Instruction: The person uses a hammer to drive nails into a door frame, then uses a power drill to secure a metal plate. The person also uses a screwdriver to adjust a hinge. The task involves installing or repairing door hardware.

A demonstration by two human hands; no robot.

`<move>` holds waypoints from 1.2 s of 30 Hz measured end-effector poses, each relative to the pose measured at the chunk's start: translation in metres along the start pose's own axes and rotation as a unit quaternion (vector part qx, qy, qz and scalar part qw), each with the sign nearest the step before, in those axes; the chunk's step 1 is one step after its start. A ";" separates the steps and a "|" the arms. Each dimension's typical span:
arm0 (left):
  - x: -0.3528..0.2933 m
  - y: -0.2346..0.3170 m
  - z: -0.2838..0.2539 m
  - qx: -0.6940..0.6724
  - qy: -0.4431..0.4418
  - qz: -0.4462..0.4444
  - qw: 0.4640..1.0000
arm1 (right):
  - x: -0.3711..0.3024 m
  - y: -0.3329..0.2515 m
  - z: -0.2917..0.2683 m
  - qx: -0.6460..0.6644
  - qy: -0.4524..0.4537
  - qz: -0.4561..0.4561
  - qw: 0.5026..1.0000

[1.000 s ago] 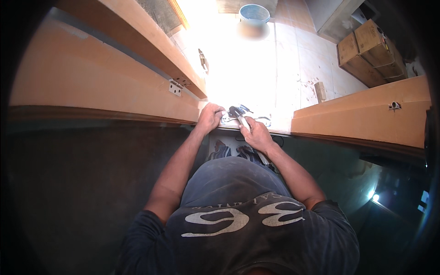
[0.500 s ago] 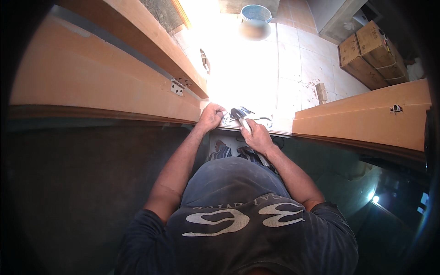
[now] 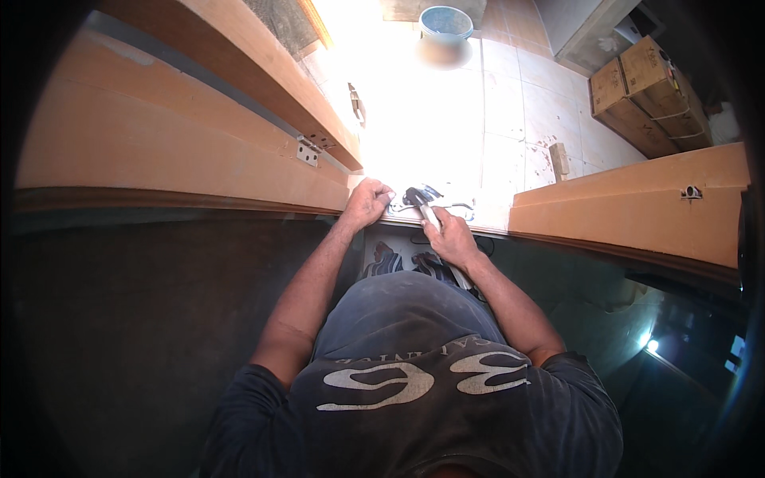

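My right hand is closed round the pale handle of a hammer. Its dark head is over bright, silvery fittings lying on the sill between the two wooden frame sides. Just left of the hammer head, my left hand is closed in a pinch, thumb and forefinger together. Glare and small size hide what those fingers hold, if anything. A dark piece lies right behind the hammer head; its kind is unclear in the glare.
On the left stands a wooden door panel with a metal hinge. The right wooden frame carries a small metal fitting. Beyond are a blue bucket, strapped cardboard boxes and a wood block on the tiled floor.
The hammer head has shifted slightly, its handle now tilted a little differently in my right hand. My left hand keeps its pinch in nearly the same place.
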State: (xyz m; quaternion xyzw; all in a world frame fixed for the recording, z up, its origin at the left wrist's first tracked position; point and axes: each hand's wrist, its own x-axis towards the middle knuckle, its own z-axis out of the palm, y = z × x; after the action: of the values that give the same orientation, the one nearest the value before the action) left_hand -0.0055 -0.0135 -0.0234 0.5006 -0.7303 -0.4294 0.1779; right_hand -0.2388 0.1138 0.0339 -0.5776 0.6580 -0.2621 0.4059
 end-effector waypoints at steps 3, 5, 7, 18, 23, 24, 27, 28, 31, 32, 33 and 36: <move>0.000 -0.001 -0.001 0.029 -0.022 -0.005 0.999 | -0.002 -0.005 -0.004 0.008 -0.008 0.017 1.000; 0.000 0.001 -0.002 0.032 -0.027 -0.003 0.999 | -0.003 -0.007 -0.007 0.007 -0.001 0.020 1.000; 0.000 0.000 -0.001 0.024 -0.012 -0.001 1.000 | -0.006 -0.015 -0.016 0.018 -0.011 0.038 0.999; 0.003 -0.031 -0.003 -0.121 0.032 -0.036 0.992 | -0.015 0.003 -0.020 0.021 0.016 0.028 0.999; 0.000 -0.015 -0.005 -0.084 0.036 0.000 0.996 | -0.020 0.014 -0.020 0.028 0.052 0.019 0.998; -0.002 -0.016 -0.006 -0.082 0.038 0.006 0.996 | -0.020 0.016 -0.018 0.031 0.055 0.014 0.998; -0.001 -0.013 -0.008 -0.078 0.046 0.020 0.996 | -0.021 0.018 -0.019 0.041 0.054 0.021 0.997; -0.001 -0.014 -0.009 -0.076 0.046 0.020 0.996 | -0.022 0.011 -0.023 0.045 0.042 0.039 0.997; -0.002 -0.013 -0.010 -0.085 0.050 0.015 0.995 | -0.023 0.014 -0.022 0.084 0.050 0.046 0.994; -0.002 -0.009 -0.009 -0.099 0.052 0.012 0.994 | -0.025 0.019 -0.021 0.100 0.061 0.041 0.992; -0.003 -0.005 -0.009 -0.114 0.054 0.009 0.992 | -0.027 0.023 -0.021 0.109 0.069 0.040 0.991; -0.003 -0.004 -0.012 -0.089 0.071 0.049 0.992 | -0.033 0.041 -0.021 0.129 0.093 0.028 0.987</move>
State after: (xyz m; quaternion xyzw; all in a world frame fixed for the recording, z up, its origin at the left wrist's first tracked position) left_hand 0.0065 -0.0169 -0.0195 0.4758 -0.6982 -0.4470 0.2939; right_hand -0.2783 0.1511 0.0191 -0.4749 0.6694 -0.3862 0.4210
